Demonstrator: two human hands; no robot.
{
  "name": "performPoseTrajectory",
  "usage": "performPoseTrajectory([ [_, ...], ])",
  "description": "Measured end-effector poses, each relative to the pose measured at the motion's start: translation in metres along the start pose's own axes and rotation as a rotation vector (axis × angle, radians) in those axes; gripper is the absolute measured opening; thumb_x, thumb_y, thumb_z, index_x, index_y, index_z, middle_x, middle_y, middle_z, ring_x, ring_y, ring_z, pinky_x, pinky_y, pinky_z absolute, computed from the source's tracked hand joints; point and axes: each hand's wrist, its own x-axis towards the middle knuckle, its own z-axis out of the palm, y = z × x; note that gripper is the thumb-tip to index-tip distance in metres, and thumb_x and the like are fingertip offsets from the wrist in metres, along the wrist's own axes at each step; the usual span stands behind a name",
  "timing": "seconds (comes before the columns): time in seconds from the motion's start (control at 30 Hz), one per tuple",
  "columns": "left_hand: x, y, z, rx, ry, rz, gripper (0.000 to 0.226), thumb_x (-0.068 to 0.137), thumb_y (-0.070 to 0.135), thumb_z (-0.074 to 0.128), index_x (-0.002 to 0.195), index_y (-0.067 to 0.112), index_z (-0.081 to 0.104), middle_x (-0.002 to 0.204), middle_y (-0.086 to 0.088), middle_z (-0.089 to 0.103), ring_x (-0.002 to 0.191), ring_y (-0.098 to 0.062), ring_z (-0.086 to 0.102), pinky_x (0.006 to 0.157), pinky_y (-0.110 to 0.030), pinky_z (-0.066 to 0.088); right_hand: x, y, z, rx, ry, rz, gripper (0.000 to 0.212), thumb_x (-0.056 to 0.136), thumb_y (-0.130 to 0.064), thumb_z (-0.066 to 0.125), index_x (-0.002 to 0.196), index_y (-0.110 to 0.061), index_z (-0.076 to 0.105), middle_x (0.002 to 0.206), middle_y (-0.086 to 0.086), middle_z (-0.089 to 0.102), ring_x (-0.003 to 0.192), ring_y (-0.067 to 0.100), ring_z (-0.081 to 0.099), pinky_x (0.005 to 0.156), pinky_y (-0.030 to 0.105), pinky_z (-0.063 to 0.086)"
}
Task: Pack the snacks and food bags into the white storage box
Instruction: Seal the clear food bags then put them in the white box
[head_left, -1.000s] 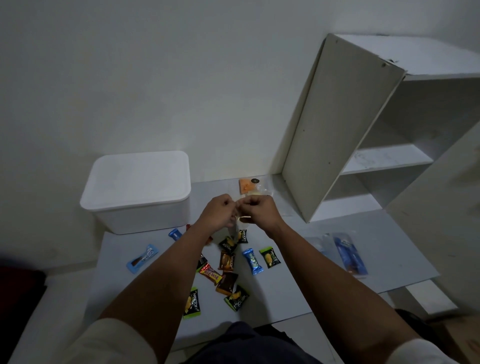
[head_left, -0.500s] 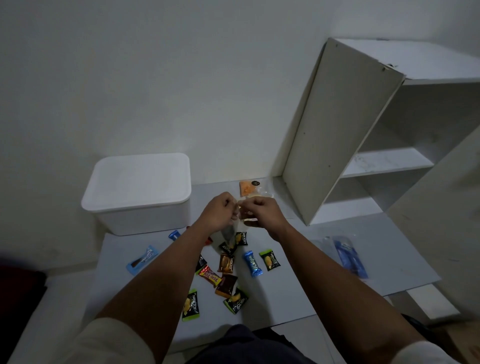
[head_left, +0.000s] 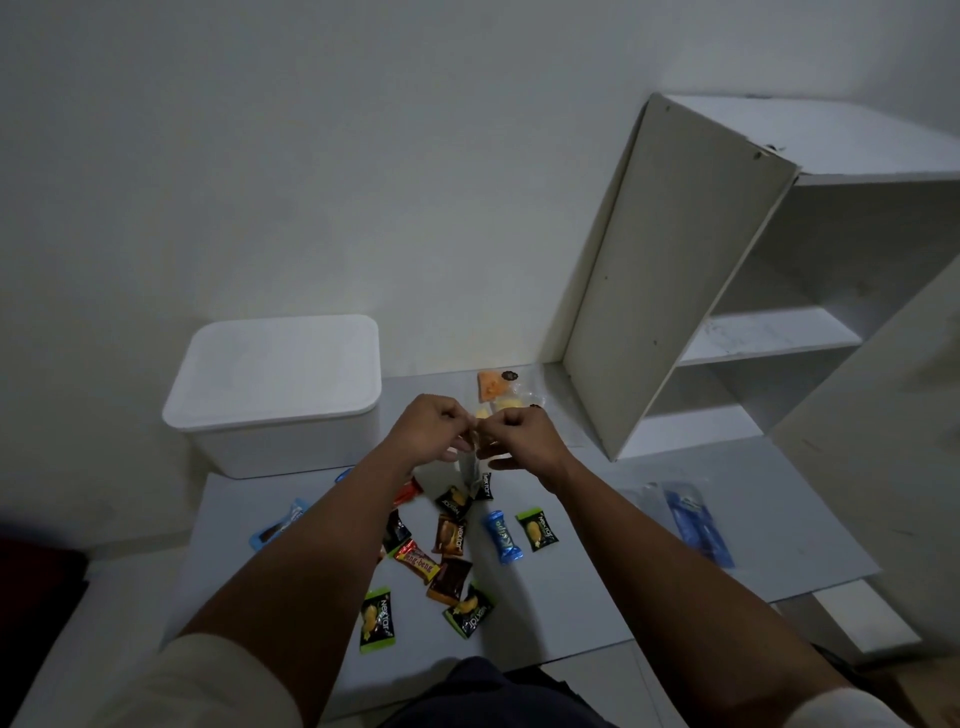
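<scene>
My left hand (head_left: 434, 431) and my right hand (head_left: 522, 434) meet above the grey board (head_left: 582, 561), both pinching the top of a small clear plastic bag (head_left: 469, 465) that hangs between them. The white storage box (head_left: 278, 395) stands at the back left with its lid on. Several wrapped snacks lie below my hands, among them a blue Kelpo candy (head_left: 503, 536), a green Nextar pack (head_left: 377, 619) and a red Beng-Beng bar (head_left: 417, 561). An orange food bag (head_left: 493, 385) and a yellowish one (head_left: 511, 404) lie behind my hands.
A white shelf unit (head_left: 727, 291) stands tilted at the right. A blue packet in clear plastic (head_left: 696, 522) lies on the board's right side, and a light-blue wrapper (head_left: 280, 522) on its left. The wall is close behind.
My hands stayed together above the snacks, pinching the clear bag. The bag now hangs lower and more visibly between them. The camera view shifted slightly.
</scene>
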Motion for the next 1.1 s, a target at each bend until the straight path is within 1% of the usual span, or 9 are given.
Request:
performPoseTrajectory([
  [0.13, -0.006, 0.001, -0.002, -0.02, -0.019, 0.003, 0.016, 0.098, 0.011, 0.062, 0.095, 0.004, 0.075, 0.088, -0.012, 0.078, 0.083, -0.021, 0.077, 0.066, -0.028, 0.061, 0.0, 0.003, -0.001, 0.02, -0.009, 0.004, 0.021, 0.093, -0.013, 0.067, 0.101, 0.007, 0.07, 0.092, 0.019, 0.077, 0.081, 0.023, 0.075, 0.076, 0.038, 0.061],
  [0.33, -0.01, -0.005, 0.002, 0.045, -0.086, 0.104, 0.014, 0.097, 0.013, 0.064, 0.088, 0.01, 0.074, 0.084, -0.006, 0.079, 0.073, -0.011, 0.073, 0.067, -0.026, 0.056, 0.007, -0.001, -0.001, -0.004, 0.029, -0.037, 0.013, 0.095, -0.006, 0.063, 0.097, 0.001, 0.073, 0.085, 0.011, 0.072, 0.08, 0.022, 0.07, 0.075, 0.039, 0.061],
  [0.53, -0.002, -0.002, 0.005, -0.012, 0.092, 0.016, 0.025, 0.095, 0.018, 0.058, 0.079, 0.004, 0.07, 0.081, -0.016, 0.076, 0.072, -0.023, 0.073, 0.073, -0.039, 0.063, 0.011, -0.006, 0.006, -0.137, 0.002, -0.15, 0.016, 0.098, -0.004, 0.059, 0.1, 0.004, 0.073, 0.089, 0.022, 0.072, 0.078, 0.019, 0.068, 0.068, 0.033, 0.06],
  [0.67, 0.01, 0.003, 0.0, -0.068, 0.174, -0.052, 0.029, 0.093, 0.02, 0.052, 0.083, -0.003, 0.067, 0.084, -0.02, 0.075, 0.07, -0.026, 0.07, 0.072, -0.044, 0.065, 0.014, -0.006, 0.007, -0.171, -0.014, -0.184, 0.014, 0.099, -0.003, 0.06, 0.095, 0.001, 0.073, 0.085, 0.011, 0.07, 0.073, 0.013, 0.065, 0.061, 0.023, 0.057],
  [0.8, 0.023, 0.006, 0.003, -0.142, 0.19, -0.091, 0.028, 0.094, 0.019, 0.051, 0.084, -0.001, 0.069, 0.084, -0.02, 0.074, 0.074, -0.028, 0.071, 0.073, -0.046, 0.065, 0.023, -0.004, 0.007, -0.18, 0.059, -0.209, 0.016, 0.096, -0.016, 0.068, 0.098, -0.002, 0.076, 0.086, 0.007, 0.073, 0.073, 0.011, 0.066, 0.063, 0.026, 0.056],
  [0.9, 0.033, 0.01, 0.0, -0.336, 0.216, -0.17, 0.028, 0.094, 0.016, 0.049, 0.089, -0.003, 0.069, 0.088, -0.019, 0.076, 0.077, -0.027, 0.072, 0.055, -0.033, 0.062, 0.032, 0.004, 0.007, -0.185, 0.004, -0.236, 0.033, 0.086, -0.038, 0.079, 0.111, -0.016, 0.075, 0.102, -0.004, 0.075, 0.087, 0.003, 0.068, 0.072, 0.018, 0.053],
  [0.97, 0.043, 0.012, -0.001, -0.477, 0.175, -0.192, 0.025, 0.094, 0.014, 0.048, 0.091, -0.003, 0.067, 0.092, -0.022, 0.076, 0.082, -0.027, 0.074, 0.067, -0.037, 0.064, 0.042, 0.015, 0.006, -0.229, -0.01, -0.251, 0.035, 0.085, -0.039, 0.08, 0.114, -0.02, 0.074, 0.105, -0.004, 0.075, 0.094, 0.008, 0.07, 0.078, 0.021, 0.055],
  [1.03, 0.051, 0.014, -0.002, -0.523, 0.139, -0.205, 0.023, 0.093, 0.012, 0.05, 0.092, -0.003, 0.067, 0.093, -0.023, 0.076, 0.091, -0.031, 0.075, 0.084, -0.046, 0.063, 0.054, 0.025, 0.005, -0.236, 0.038, -0.251, 0.014, 0.094, -0.029, 0.071, 0.104, -0.02, 0.077, 0.097, 0.0, 0.077, 0.09, 0.017, 0.071, 0.078, 0.033, 0.058],
  [1.1, 0.064, 0.01, -0.001, -0.503, 0.128, -0.201, 0.021, 0.094, 0.014, 0.052, 0.092, -0.001, 0.068, 0.093, -0.02, 0.077, 0.088, -0.029, 0.075, 0.089, -0.048, 0.061, 0.068, 0.03, 0.002, -0.216, 0.115, -0.205, 0.015, 0.1, -0.021, 0.064, 0.096, -0.025, 0.077, 0.092, 0.002, 0.077, 0.088, 0.019, 0.071, 0.08, 0.038, 0.057],
])
